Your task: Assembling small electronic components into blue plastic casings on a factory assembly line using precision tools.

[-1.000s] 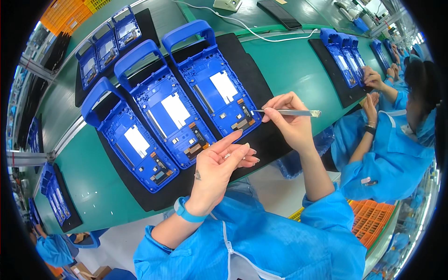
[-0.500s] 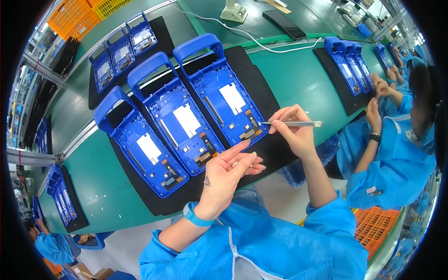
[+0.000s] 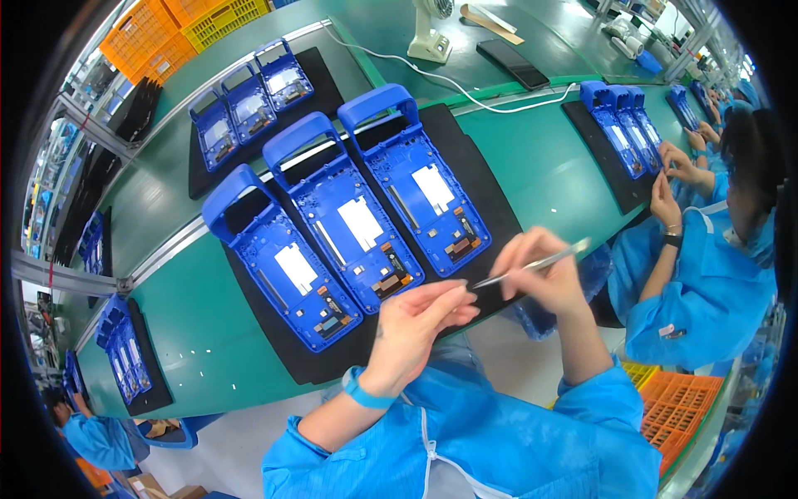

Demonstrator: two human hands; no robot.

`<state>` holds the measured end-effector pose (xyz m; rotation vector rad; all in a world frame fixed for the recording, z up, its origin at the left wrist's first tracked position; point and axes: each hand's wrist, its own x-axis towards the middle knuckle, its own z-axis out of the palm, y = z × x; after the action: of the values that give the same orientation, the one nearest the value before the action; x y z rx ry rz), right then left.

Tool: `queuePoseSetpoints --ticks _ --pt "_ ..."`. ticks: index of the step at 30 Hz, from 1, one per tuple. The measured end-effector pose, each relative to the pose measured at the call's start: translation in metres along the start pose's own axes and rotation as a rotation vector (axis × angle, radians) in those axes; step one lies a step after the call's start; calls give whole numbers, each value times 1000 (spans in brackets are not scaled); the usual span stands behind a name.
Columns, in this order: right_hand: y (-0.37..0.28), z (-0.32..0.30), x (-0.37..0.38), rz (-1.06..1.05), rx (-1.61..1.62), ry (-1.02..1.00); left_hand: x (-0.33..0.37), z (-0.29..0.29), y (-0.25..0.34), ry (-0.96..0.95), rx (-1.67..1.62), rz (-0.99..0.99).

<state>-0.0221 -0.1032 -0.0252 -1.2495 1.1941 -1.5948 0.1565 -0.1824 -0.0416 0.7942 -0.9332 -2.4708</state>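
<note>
My right hand (image 3: 542,270) grips a pair of metal tweezers (image 3: 573,251), tilted with the tips pointing left. Those tips come close to the fingertips of my left hand (image 3: 420,324); whether they touch I cannot tell. The left thumb and fingers are pinched together, and anything between them is too small to name. Just beyond my hands lie three blue plastic housings with handle loops: a right one (image 3: 424,214), a middle one (image 3: 331,198) and a left one (image 3: 320,308). Each carries a white sticker and small flex-cable parts. They rest on a black mat (image 3: 490,208).
Three more blue housings (image 3: 249,104) lie on a mat farther back. A white cable (image 3: 449,81) runs past a black phone (image 3: 513,65) and a small fan (image 3: 431,33). Small white bits lie on the green bench (image 3: 187,316). At right, a co-worker (image 3: 690,274) handles similar housings.
The tweezers have left the right housing's lower end and come back to my left fingertips. My left fingers have closed from a loose curl into a pinch. The whole view has shifted slightly.
</note>
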Motion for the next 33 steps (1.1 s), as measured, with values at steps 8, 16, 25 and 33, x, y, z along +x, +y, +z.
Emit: queuePoseSetpoints --ticks 8,16,25,33 --pt "8 -39 1 255 -898 485 -104 -150 73 545 62 454" --pt "40 6 2 317 -1335 521 -65 -183 79 464 549 80" --pt "61 -4 -22 384 -1608 772 -6 -212 85 81 595 169" --pt "40 159 42 -198 -1421 852 8 -260 102 -74 331 208"
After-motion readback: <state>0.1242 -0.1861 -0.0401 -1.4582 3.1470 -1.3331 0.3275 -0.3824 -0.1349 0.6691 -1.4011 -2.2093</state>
